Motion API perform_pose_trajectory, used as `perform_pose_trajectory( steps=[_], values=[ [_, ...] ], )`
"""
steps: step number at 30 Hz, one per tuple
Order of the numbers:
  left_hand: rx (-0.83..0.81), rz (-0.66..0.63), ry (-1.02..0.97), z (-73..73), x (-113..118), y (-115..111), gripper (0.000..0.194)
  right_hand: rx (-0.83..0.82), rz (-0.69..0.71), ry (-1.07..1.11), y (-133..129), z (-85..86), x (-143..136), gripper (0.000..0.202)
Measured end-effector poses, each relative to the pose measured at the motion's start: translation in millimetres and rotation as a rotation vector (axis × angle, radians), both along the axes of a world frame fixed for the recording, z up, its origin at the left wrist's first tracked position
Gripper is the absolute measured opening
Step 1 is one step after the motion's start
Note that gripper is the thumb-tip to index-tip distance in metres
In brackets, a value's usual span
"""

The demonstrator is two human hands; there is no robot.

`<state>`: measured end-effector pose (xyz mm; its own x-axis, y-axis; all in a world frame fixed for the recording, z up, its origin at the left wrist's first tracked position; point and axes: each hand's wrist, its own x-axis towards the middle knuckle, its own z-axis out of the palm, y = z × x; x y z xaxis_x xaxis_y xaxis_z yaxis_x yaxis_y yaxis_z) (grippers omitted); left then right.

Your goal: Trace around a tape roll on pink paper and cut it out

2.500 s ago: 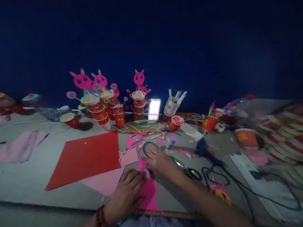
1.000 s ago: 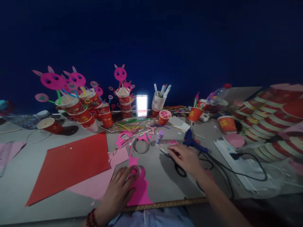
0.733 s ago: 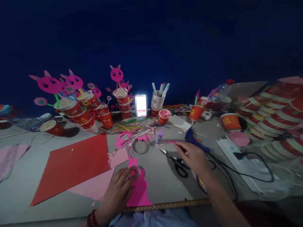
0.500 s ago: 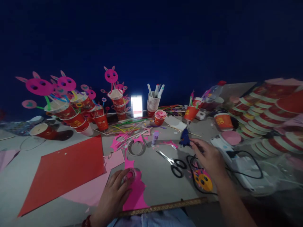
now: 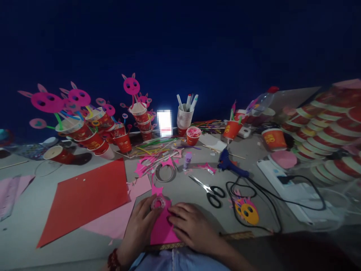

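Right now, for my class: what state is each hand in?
Left hand: against the ring; grip unclear.
Right hand: open, resting on the pink sheet.

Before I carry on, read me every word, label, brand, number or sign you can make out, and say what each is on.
No text is legible.
Orange-red cup at far right: gold marking, too blurred to read.
Cup with straws: gold marking, too small to read.
Stacked cups at left: markings too small to read.
Bright rectangle: pixelated, unreadable.
Small ring by the left hand: marks too small to identify.
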<state>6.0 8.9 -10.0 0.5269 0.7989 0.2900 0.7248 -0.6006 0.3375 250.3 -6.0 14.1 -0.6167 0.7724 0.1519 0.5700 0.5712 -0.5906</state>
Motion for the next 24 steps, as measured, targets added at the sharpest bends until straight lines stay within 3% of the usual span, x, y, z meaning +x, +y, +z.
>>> perform_pose_trajectory(
  steps=[9,24],
  values=[
    [-0.011,0.001,-0.019,-2.1,-1.4,-0.4,0.035,0.036,-0.03,0.005,-1.2,-11.0,1.6,0.027],
    [0.068,-0.011,0.09,7.7,-0.4,-2.8,0.041,0.042,-0.052,0.044,0.3,-1.4,7.1,0.028]
  ],
)
